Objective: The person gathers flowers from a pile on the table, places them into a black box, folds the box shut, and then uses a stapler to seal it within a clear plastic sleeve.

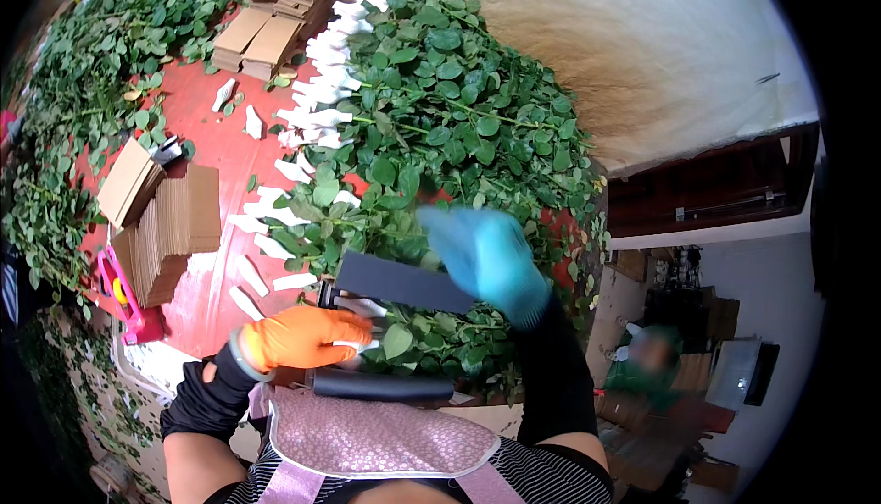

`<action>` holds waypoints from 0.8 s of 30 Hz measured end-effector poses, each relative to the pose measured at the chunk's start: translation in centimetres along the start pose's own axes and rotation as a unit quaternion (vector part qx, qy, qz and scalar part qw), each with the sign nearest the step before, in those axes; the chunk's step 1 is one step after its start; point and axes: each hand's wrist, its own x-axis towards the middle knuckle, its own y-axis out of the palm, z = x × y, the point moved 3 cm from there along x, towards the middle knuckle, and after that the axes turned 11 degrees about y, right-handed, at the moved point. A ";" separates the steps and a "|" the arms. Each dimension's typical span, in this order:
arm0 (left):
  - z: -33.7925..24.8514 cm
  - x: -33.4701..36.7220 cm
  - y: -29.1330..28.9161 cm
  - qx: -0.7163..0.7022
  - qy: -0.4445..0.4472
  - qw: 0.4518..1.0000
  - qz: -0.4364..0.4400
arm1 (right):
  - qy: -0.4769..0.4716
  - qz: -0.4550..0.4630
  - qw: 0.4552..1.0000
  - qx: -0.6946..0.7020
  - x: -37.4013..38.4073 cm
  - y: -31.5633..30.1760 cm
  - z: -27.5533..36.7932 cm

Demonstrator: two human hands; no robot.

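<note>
My left hand [303,337], in an orange glove, is closed with its fingers curled around a white-sleeved flower head [356,346] at the near edge of the table. Green leafy stems [450,339] lie to the right of it. My right hand [491,261], in a blue glove, is smeared by motion above the leaves; its fingers do not show clearly. Just left of and below it, a flat dark grey panel [395,280] slants over the stems. A dark padded bar [381,385] runs along the table edge in front of me.
Rows of leafy stems [459,100] with white-sleeved heads [317,91] cover the red table [197,105]. Folded cardboard pieces [179,224] stand at left beside a pink tool [138,316]; more cardboard stacks [266,32] stand at the back. A person [647,362] is farther off at right.
</note>
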 end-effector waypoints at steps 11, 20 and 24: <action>1.8 0.9 -8.1 0.046 -0.132 0.974 -0.181 | 0.116 -0.019 0.951 -0.286 15.9 12.9 -14.4; 4.9 -2.4 -6.1 -0.068 -0.214 0.945 -0.238 | -0.129 -0.026 0.981 -0.142 1.5 9.2 -4.0; 4.1 -2.0 -6.1 -0.090 -0.177 0.938 -0.283 | -0.033 0.035 0.981 -0.187 2.5 7.9 -6.4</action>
